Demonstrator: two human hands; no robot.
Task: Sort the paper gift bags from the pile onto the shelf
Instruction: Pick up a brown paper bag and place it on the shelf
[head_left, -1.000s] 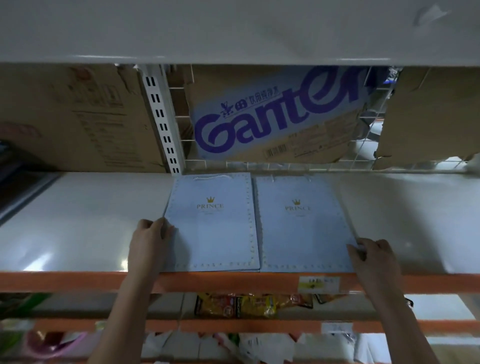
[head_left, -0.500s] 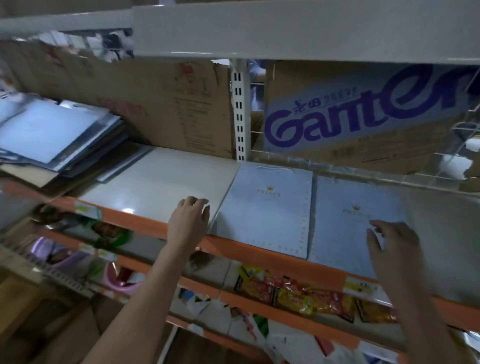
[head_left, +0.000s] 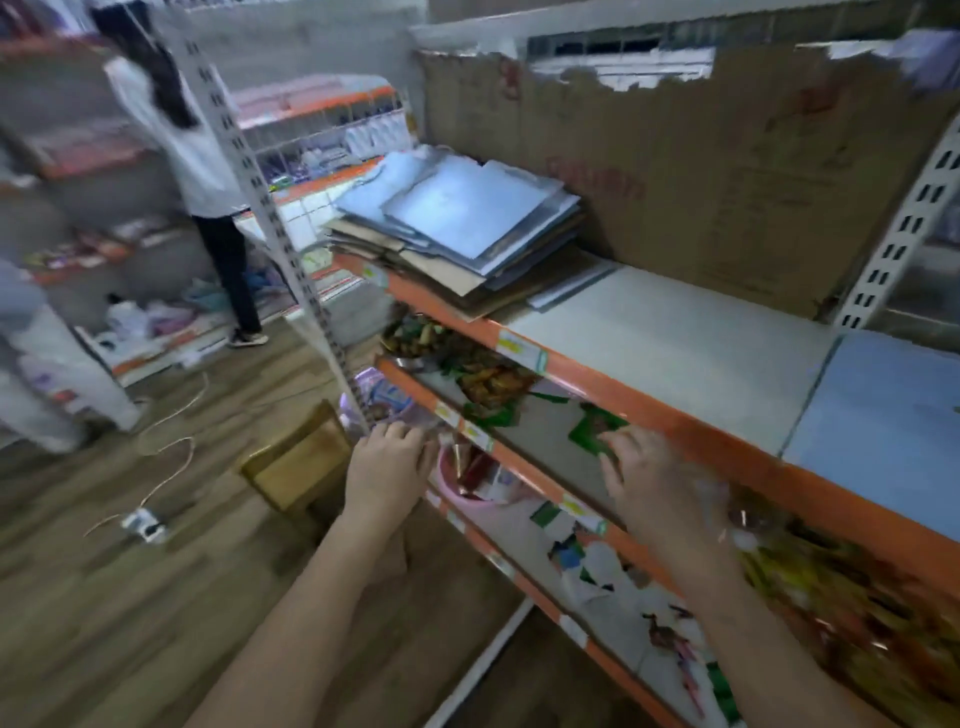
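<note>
A pile of flat paper gift bags (head_left: 457, 218), pale blue, silver and brown, lies at the left end of the white shelf (head_left: 670, 332) with its orange front edge. A light blue gift bag (head_left: 883, 410) lies flat on the shelf at the far right. My left hand (head_left: 389, 465) hangs in front of the lower shelves, fingers curled loosely, holding nothing. My right hand (head_left: 649, 473) is blurred, below the orange edge, fingers spread, empty.
Brown cardboard (head_left: 727, 156) lines the shelf's back. Lower shelves hold snack packets (head_left: 483, 374) and a pink basin (head_left: 462, 483). A wooden stool (head_left: 296, 457) and a cable with a plug (head_left: 143, 525) sit on the floor at left. A person (head_left: 192, 156) stands by another shelf.
My head has turned left, bringing the pile into view. Both hands have come off the two blue bags on the shelf and dropped below its orange edge.
</note>
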